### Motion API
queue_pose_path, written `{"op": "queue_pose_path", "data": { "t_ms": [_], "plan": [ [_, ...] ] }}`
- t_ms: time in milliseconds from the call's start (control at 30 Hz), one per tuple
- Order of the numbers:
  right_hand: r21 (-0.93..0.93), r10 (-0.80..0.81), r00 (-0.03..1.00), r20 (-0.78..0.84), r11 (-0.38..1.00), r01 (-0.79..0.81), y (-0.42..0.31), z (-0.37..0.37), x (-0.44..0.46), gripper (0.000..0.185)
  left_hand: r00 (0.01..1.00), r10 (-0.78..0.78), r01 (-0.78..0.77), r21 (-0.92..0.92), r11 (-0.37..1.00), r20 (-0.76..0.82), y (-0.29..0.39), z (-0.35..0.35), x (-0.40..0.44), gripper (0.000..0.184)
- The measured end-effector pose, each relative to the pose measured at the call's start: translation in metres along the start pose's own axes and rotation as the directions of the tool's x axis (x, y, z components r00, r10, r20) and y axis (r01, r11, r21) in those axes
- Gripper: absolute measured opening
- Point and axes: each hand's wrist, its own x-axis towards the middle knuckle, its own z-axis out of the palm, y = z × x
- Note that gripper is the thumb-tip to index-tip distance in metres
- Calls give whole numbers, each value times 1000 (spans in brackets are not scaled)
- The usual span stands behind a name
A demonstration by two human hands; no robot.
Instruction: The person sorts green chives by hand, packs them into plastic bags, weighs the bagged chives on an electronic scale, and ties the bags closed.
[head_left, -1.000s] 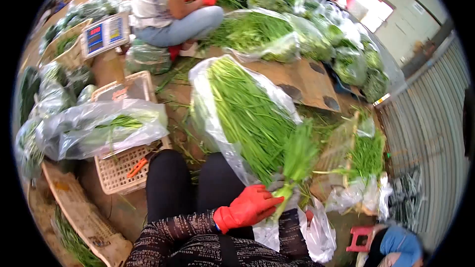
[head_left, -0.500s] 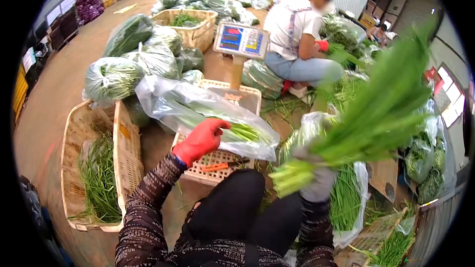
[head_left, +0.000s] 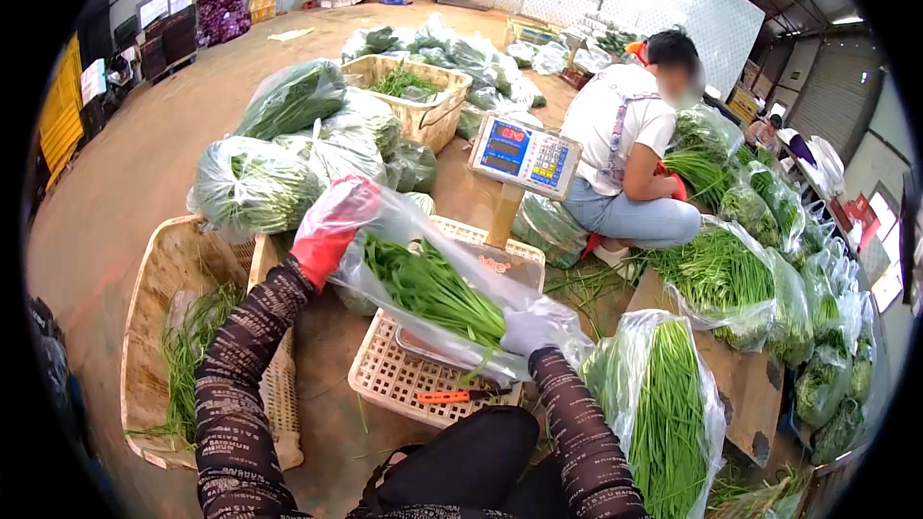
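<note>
My left hand [head_left: 334,234], in a red glove, is closed on one end of a clear plastic bag [head_left: 409,214] and holds it up. Inside the bag lies a bunch of leafy greens [head_left: 433,286], slanting down to the right. My right hand [head_left: 534,329], in a grey glove, is closed around the stem end of the bunch, with bag plastic about its fingers. Beneath the bag, a digital scale [head_left: 524,156] stands with an upturned white crate [head_left: 394,370] on or around its platform; which, I cannot tell. An orange-handled knife [head_left: 452,396] lies on the crate.
A crate of loose greens [head_left: 159,327] stands at left, below filled bags [head_left: 255,183]. An open bag of long green stalks [head_left: 668,404] is by my right forearm. Ahead, a co-worker [head_left: 625,125] in red gloves sits beside more bagged greens [head_left: 716,274].
My right hand has swung the bunch of greens down from the right into the bag. My left hand has taken hold of the bag's end and raised it. The view has shifted.
</note>
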Motion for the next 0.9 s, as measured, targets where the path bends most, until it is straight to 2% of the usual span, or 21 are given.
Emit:
{"op": "queue_pose_path", "data": {
  "t_ms": [33,100,133,200,267,333,400,433,467,500,533,567,600,633,667,700,733,767,800,867,900],
  "plan": [
    [-2,0,1000,14,1000,1,0,-1,2,61,999,-37,38,-119,992,9,7,-10,-1,40],
    [289,-109,988,-111,948,137,1,-13,9,58,995,19,-10,-82,997,99,2,-2,-11,47],
    [289,-104,990,-99,949,128,0,-18,11,58,994,52,-42,-104,994,94,5,-9,-9,50],
    [389,-99,931,-350,889,241,-4,-27,18,70,990,59,-47,-91,995,131,11,-10,-7,61],
    [295,-269,677,-685,748,595,17,-36,34,81,987,119,-116,-33,993,108,2,4,-14,61],
    [575,-118,872,-475,708,409,46,-24,35,68,981,135,-127,-62,990,143,3,3,-21,59],
    [432,-83,918,-388,864,261,68,-29,10,44,974,152,-138,-91,986,168,7,0,-19,58],
    [430,-78,918,-389,866,255,66,-43,-10,44,960,197,-179,-109,978,200,9,-5,-16,55],
    [128,-34,960,-278,989,73,60,-61,-34,35,942,244,-220,-127,967,232,12,-12,-11,53],
    [-208,50,982,-184,974,-89,58,-75,-53,28,949,279,-229,-287,930,148,16,-23,0,52],
    [-264,76,980,-182,956,-123,63,-83,-62,26,948,283,-233,-289,928,145,22,-35,15,52],
    [-276,79,969,-232,950,-144,68,-97,-71,26,969,54,83,-517,852,243,28,-48,30,51],
    [-232,89,918,-387,954,-190,72,-113,-81,22,909,-139,386,-664,640,393,29,-60,42,51],
    [-323,38,847,-530,915,-243,81,-133,-83,17,987,-7,78,-429,900,163,18,-68,49,52],
    [-312,-51,777,-627,931,-191,71,-165,-101,14,978,209,-210,-71,975,-13,7,-76,56,53],
    [-328,-126,689,-714,929,-170,67,-186,-113,14,985,169,-170,-36,985,-23,4,-82,65,55],
    [-326,-120,688,-715,929,-176,63,-199,-121,14,991,128,-128,1,992,-37,3,-91,72,56],
    [-301,-139,628,-765,940,-159,58,-209,-127,12,985,140,-135,54,989,-100,22,-123,78,62],
    [-278,-155,563,-812,951,-139,54,-214,-131,11,995,74,-78,-49,996,-70,20,-125,75,67],
    [-321,-221,584,-781,945,-71,57,-204,-134,9,998,15,-16,11,1000,67,29,-117,62,73],
    [-359,-288,606,-742,933,3,60,-194,-134,9,990,76,-74,-19,997,121,26,-100,50,80]
  ]
}}
